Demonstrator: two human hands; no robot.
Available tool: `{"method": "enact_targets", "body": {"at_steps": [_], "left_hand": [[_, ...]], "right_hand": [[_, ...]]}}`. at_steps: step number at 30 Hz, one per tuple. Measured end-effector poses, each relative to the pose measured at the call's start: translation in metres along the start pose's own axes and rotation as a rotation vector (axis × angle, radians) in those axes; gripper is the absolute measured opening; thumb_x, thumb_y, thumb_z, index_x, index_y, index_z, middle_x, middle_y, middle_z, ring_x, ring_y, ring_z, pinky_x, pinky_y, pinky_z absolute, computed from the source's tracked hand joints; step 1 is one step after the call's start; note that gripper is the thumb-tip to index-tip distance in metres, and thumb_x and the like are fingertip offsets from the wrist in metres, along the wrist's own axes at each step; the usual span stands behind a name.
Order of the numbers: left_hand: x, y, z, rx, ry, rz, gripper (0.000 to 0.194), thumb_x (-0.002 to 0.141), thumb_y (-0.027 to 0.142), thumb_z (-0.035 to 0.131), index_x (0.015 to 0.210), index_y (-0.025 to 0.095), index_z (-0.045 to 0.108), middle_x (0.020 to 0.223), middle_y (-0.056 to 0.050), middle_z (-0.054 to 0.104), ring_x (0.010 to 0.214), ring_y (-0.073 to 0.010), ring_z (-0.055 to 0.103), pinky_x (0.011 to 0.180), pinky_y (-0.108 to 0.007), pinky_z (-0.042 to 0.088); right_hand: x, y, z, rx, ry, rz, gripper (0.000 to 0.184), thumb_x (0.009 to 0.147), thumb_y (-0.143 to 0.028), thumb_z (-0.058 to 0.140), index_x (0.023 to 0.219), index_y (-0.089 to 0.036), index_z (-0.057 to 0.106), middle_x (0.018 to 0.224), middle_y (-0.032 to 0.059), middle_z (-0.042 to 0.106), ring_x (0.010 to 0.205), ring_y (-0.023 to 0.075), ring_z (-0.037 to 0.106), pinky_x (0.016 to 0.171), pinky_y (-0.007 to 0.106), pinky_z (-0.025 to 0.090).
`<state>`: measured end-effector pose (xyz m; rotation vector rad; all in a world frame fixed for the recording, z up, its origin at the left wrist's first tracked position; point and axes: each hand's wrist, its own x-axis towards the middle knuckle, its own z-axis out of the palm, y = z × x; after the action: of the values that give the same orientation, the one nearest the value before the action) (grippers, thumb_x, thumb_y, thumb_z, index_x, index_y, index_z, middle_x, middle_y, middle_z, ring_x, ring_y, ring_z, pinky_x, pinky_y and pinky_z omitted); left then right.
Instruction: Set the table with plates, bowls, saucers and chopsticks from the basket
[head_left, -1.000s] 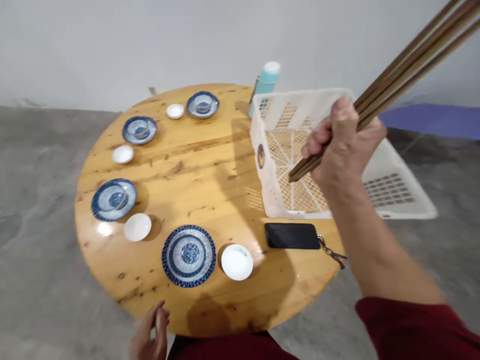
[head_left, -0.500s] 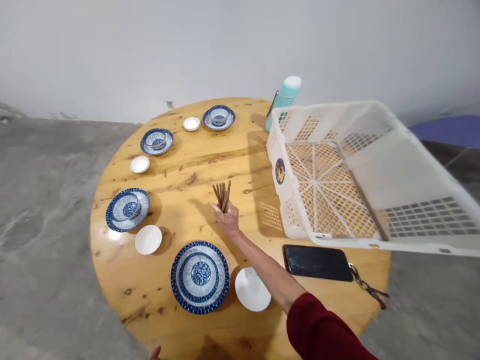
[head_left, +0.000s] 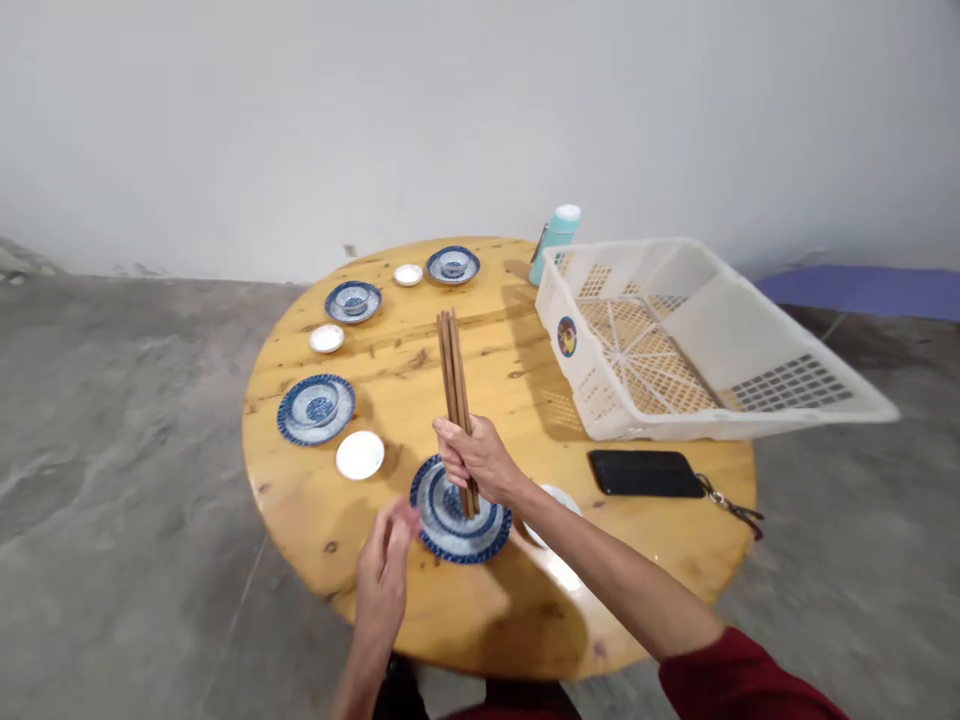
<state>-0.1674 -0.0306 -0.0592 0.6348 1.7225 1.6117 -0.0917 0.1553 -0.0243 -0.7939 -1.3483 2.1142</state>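
Observation:
My right hand point(head_left: 480, 460) is wrapped round a bundle of brown chopsticks point(head_left: 454, 375), held nearly upright above the nearest blue-and-white plate point(head_left: 463, 550). A blue-and-white bowl point(head_left: 436, 500) rests on that plate, partly hidden by the hand and the chopsticks' lower ends. To the left, by the plate's rim, my left hand point(head_left: 385, 565) is held with loosely bent fingers, somewhat blurred and with nothing in it. A white dish point(head_left: 559, 497) behind my right forearm is partly covered.
Three more blue-and-white plates point(head_left: 330, 433) with bowls, each beside a small white dish point(head_left: 360, 456), line the left and far side of the round wooden table point(head_left: 390, 385). At right are a white plastic basket point(head_left: 592, 395), a turquoise flask point(head_left: 556, 235) and a black phone point(head_left: 645, 474) with a strap.
My right hand has drawn the chopsticks back towards me, and more of their length shows. My left hand has risen into view from the bottom edge. The camera view has shifted.

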Motion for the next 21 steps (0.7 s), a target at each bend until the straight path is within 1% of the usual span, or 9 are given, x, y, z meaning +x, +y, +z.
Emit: {"method": "enact_targets", "body": {"at_steps": [2, 4, 6, 8, 10, 13, 15, 17, 21], "left_hand": [[0.015, 0.013, -0.006, -0.117, -0.11, 0.014, 0.046, 0.091, 0.052, 0.067, 0.12, 0.016, 0.07, 0.113, -0.014, 0.073, 0.116, -0.0279, 0.068, 0.097, -0.032, 0.056], [0.02, 0.025, -0.012, -0.244, -0.216, -0.011, 0.05, 0.09, 0.058, 0.065, 0.115, 0.016, 0.07, 0.109, -0.013, 0.074, 0.113, -0.0254, 0.069, 0.093, -0.032, 0.057], [0.016, 0.031, -0.018, -0.327, -0.303, -0.109, 0.054, 0.086, 0.062, 0.067, 0.11, 0.014, 0.07, 0.1, -0.012, 0.075, 0.097, -0.0231, 0.072, 0.079, -0.029, 0.06], [0.006, 0.032, -0.025, -0.337, -0.331, -0.217, 0.054, 0.082, 0.062, 0.07, 0.104, 0.013, 0.069, 0.092, -0.01, 0.075, 0.074, -0.0181, 0.071, 0.058, -0.024, 0.055], [-0.004, 0.027, -0.03, -0.306, -0.32, -0.299, 0.053, 0.079, 0.062, 0.072, 0.099, 0.014, 0.067, 0.089, -0.008, 0.074, 0.054, -0.012, 0.062, 0.04, -0.02, 0.044], [-0.014, 0.016, -0.031, -0.316, -0.297, -0.362, 0.055, 0.075, 0.064, 0.072, 0.097, 0.015, 0.063, 0.088, -0.006, 0.074, 0.041, -0.0088, 0.054, 0.03, -0.019, 0.034], [-0.018, 0.01, -0.026, -0.358, -0.252, -0.374, 0.058, 0.071, 0.065, 0.074, 0.096, 0.015, 0.061, 0.086, -0.006, 0.073, 0.042, -0.0093, 0.055, 0.03, -0.019, 0.032], [-0.019, 0.005, -0.019, -0.385, -0.203, -0.366, 0.057, 0.07, 0.065, 0.075, 0.094, 0.015, 0.061, 0.083, -0.005, 0.073, 0.048, -0.0106, 0.058, 0.034, -0.018, 0.034], [-0.021, 0.001, 0.001, -0.386, -0.175, -0.26, 0.051, 0.075, 0.063, 0.072, 0.092, 0.016, 0.062, 0.082, -0.006, 0.073, 0.068, -0.0159, 0.068, 0.051, -0.021, 0.047]], "right_hand": [[-0.038, 0.01, 0.037, 0.066, -0.109, 0.137, 0.059, 0.072, -0.07, 0.076, 0.068, -0.025, 0.038, 0.048, -0.0115, 0.034, 0.036, 0.0047, 0.025, 0.033, 0.02, 0.026], [-0.069, 0.028, 0.066, 0.084, -0.137, 0.236, 0.062, 0.068, -0.07, 0.08, 0.067, -0.024, 0.039, 0.047, -0.0119, 0.035, 0.035, 0.0035, 0.025, 0.033, 0.018, 0.024], [-0.091, 0.047, 0.086, 0.091, -0.107, 0.299, 0.063, 0.065, -0.069, 0.082, 0.068, -0.024, 0.038, 0.047, -0.0124, 0.037, 0.035, 0.0027, 0.026, 0.033, 0.016, 0.023], [-0.107, 0.063, 0.097, 0.085, -0.062, 0.331, 0.061, 0.065, -0.065, 0.084, 0.07, -0.023, 0.04, 0.048, -0.0125, 0.039, 0.035, 0.002, 0.026, 0.033, 0.015, 0.023], [-0.117, 0.077, 0.102, 0.055, -0.015, 0.328, 0.057, 0.067, -0.062, 0.083, 0.073, -0.023, 0.043, 0.051, -0.0108, 0.044, 0.036, 0.0022, 0.029, 0.033, 0.015, 0.024], [-0.128, 0.093, 0.103, -0.031, 0.123, 0.198, 0.05, 0.072, -0.063, 0.078, 0.077, -0.022, 0.049, 0.059, -0.0063, 0.053, 0.038, 0.0061, 0.042, 0.033, 0.018, 0.034], [-0.135, 0.101, 0.101, -0.098, 0.237, 0.076, 0.046, 0.075, -0.063, 0.074, 0.081, -0.023, 0.052, 0.064, -0.0037, 0.057, 0.045, 0.0117, 0.054, 0.039, 0.024, 0.047], [-0.14, 0.106, 0.096, -0.176, 0.306, -0.015, 0.041, 0.078, -0.062, 0.071, 0.085, -0.023, 0.057, 0.069, -0.0012, 0.061, 0.056, 0.017, 0.063, 0.049, 0.03, 0.056], [-0.147, 0.109, 0.077, -0.428, 0.344, -0.159, 0.029, 0.09, -0.053, 0.06, 0.093, -0.025, 0.064, 0.075, 0.0023, 0.065, 0.066, 0.0216, 0.067, 0.066, 0.036, 0.059]]}}
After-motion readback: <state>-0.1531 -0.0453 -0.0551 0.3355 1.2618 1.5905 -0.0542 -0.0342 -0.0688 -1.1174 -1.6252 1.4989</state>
